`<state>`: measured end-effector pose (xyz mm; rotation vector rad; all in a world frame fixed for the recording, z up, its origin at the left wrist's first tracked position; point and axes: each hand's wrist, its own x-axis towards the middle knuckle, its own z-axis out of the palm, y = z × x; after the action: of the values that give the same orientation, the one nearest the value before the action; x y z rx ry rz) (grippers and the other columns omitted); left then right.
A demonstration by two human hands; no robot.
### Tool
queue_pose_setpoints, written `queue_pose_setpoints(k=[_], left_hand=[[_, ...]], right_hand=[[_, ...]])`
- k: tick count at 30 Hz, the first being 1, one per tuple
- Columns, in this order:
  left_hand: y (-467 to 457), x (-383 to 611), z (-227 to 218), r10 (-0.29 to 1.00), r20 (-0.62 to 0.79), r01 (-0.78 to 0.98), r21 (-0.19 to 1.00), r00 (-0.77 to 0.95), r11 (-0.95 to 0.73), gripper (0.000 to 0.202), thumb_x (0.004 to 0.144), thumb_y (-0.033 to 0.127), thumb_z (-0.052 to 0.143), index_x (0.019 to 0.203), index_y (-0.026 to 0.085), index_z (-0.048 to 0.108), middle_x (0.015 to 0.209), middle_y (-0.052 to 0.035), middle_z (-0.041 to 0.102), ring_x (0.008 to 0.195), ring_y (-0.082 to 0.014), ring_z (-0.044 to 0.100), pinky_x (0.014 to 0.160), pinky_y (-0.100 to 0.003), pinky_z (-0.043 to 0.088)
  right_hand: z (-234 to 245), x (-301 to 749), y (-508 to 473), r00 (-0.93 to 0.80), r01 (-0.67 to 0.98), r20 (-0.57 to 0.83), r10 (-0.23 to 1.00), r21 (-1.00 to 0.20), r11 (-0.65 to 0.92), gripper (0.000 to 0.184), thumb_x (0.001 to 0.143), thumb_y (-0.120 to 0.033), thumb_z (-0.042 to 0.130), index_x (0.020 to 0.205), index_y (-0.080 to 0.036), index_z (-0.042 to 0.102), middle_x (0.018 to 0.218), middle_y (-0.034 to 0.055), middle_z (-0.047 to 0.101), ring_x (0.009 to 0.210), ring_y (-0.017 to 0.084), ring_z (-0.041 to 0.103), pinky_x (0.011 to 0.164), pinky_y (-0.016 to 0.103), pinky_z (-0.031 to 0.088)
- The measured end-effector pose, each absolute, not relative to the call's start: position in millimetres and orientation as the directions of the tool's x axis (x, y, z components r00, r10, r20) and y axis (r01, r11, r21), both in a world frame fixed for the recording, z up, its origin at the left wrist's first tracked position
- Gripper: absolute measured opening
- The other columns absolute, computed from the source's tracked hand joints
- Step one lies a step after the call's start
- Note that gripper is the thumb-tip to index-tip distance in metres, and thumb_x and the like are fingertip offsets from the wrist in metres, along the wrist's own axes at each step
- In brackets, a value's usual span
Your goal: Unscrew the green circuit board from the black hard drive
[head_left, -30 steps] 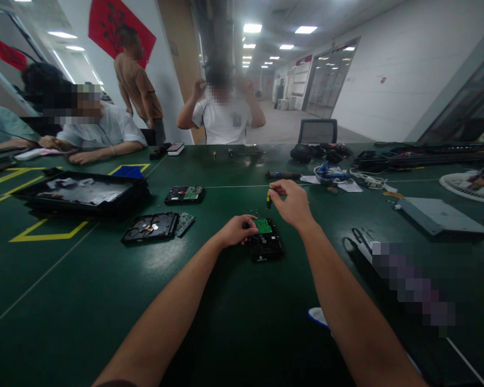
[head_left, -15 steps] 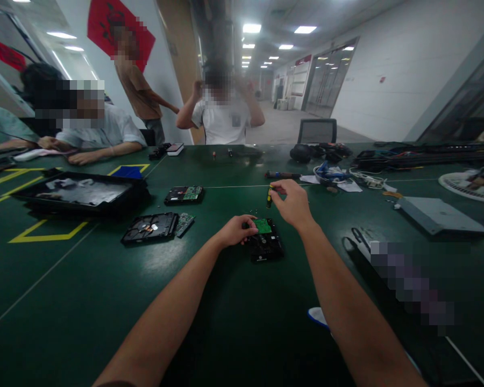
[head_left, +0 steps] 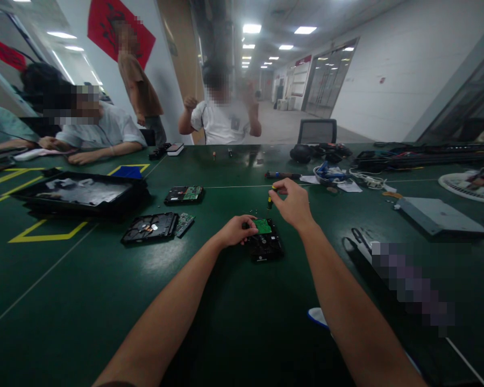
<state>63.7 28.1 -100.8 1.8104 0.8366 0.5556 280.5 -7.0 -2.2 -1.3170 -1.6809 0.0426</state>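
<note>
A black hard drive [head_left: 268,249] with a green circuit board [head_left: 263,226] on its upper face lies flat on the table in front of me. My left hand [head_left: 239,230] is closed on the drive's left edge, thumb and fingertips at the side of the board. In a pinch, my right hand [head_left: 291,200] holds a small yellow and black screwdriver [head_left: 270,200] upright, by its upper part. The screwdriver is just beyond the board's far edge; whether its tip touches anything, I cannot tell. Several tiny screws [head_left: 253,210] lie on the table past the drive.
Left of me lie another hard drive [head_left: 150,228], a loose circuit board [head_left: 184,223], a third drive [head_left: 184,194] and a black tray [head_left: 80,191]. A larger screwdriver [head_left: 282,175], cables [head_left: 331,173] and a grey metal box [head_left: 441,214] are to the right. People sit across the table.
My hands and the hard drive stay nearly in place. The screwdriver has shifted very slightly in my right fingers. Across the table, a person's raised arms have come down a little.
</note>
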Motion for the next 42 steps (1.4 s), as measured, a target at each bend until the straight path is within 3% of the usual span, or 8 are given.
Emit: queue_pose_setpoints(k=[3,11,18,24,31,38,42], left_hand=[[28.0,63.8,-100.6,0.757,0.001,0.281,0.928,0.654,-0.244,0.029,0.086,0.039,0.073,0.088,0.012,0.065,0.151,-0.0168,0.047,0.054,-0.0029,0.057,0.046,-0.022,0.051],[28.1,63.8,-102.2,0.754,0.017,0.259,0.934,0.656,-0.247,0.026,0.087,0.036,0.072,0.088,0.011,0.065,0.151,-0.0161,0.047,0.054,-0.0024,0.057,0.044,-0.021,0.05],[27.7,63.7,-99.6,0.755,0.002,0.27,0.934,0.656,-0.236,0.028,0.086,0.038,0.074,0.087,0.011,0.066,0.152,-0.0169,0.046,0.055,-0.003,0.058,0.046,-0.022,0.052],[26.1,64.3,-96.9,0.77,-0.01,0.277,0.936,0.638,-0.218,0.026,0.085,0.035,0.075,0.087,0.01,0.067,0.149,-0.0186,0.049,0.054,-0.0035,0.057,0.045,-0.022,0.051],[28.1,63.9,-100.0,0.756,0.005,0.267,0.934,0.654,-0.237,0.028,0.086,0.039,0.074,0.087,0.012,0.066,0.152,-0.0165,0.046,0.054,-0.0031,0.058,0.046,-0.022,0.052],[29.0,64.0,-103.0,0.761,0.005,0.269,0.934,0.648,-0.235,0.03,0.085,0.04,0.074,0.087,0.012,0.066,0.151,-0.0161,0.047,0.053,-0.0026,0.057,0.045,-0.022,0.05],[29.0,63.5,-102.3,0.752,0.018,0.249,0.938,0.659,-0.241,0.028,0.085,0.039,0.075,0.087,0.012,0.067,0.151,-0.0165,0.047,0.052,-0.0033,0.057,0.044,-0.024,0.051]], right_hand=[[-2.5,280.5,-6.8,0.069,0.716,0.628,0.775,-0.573,0.399,0.013,0.087,-0.032,0.066,0.096,-0.023,0.065,0.097,0.0066,0.073,0.089,0.024,0.069,0.083,0.042,0.056],[-1.5,280.9,-7.7,0.01,0.743,0.683,0.73,-0.494,0.452,0.014,0.088,-0.026,0.061,0.101,-0.022,0.067,0.104,0.0078,0.07,0.093,0.023,0.067,0.088,0.042,0.054],[-3.8,280.3,-6.9,0.068,0.727,0.638,0.767,-0.558,0.4,0.012,0.089,-0.031,0.063,0.097,-0.023,0.065,0.097,0.0064,0.071,0.086,0.023,0.068,0.083,0.041,0.055],[-4.3,281.0,-6.8,0.019,0.746,0.668,0.744,-0.505,0.434,0.019,0.086,-0.022,0.062,0.105,-0.023,0.066,0.107,0.0088,0.066,0.093,0.023,0.066,0.089,0.043,0.055],[-5.9,280.9,-5.6,0.061,0.721,0.631,0.773,-0.563,0.403,0.014,0.089,-0.031,0.063,0.1,-0.023,0.063,0.097,0.0064,0.069,0.089,0.023,0.067,0.084,0.042,0.056],[-5.4,281.0,-5.6,0.04,0.735,0.657,0.753,-0.53,0.423,0.017,0.086,-0.023,0.062,0.103,-0.022,0.064,0.104,0.0085,0.067,0.092,0.024,0.067,0.087,0.043,0.056],[-7.0,282.1,-4.0,0.089,0.722,0.628,0.773,-0.576,0.384,0.015,0.086,-0.031,0.067,0.098,-0.023,0.062,0.098,0.0068,0.07,0.088,0.024,0.068,0.083,0.043,0.056]])
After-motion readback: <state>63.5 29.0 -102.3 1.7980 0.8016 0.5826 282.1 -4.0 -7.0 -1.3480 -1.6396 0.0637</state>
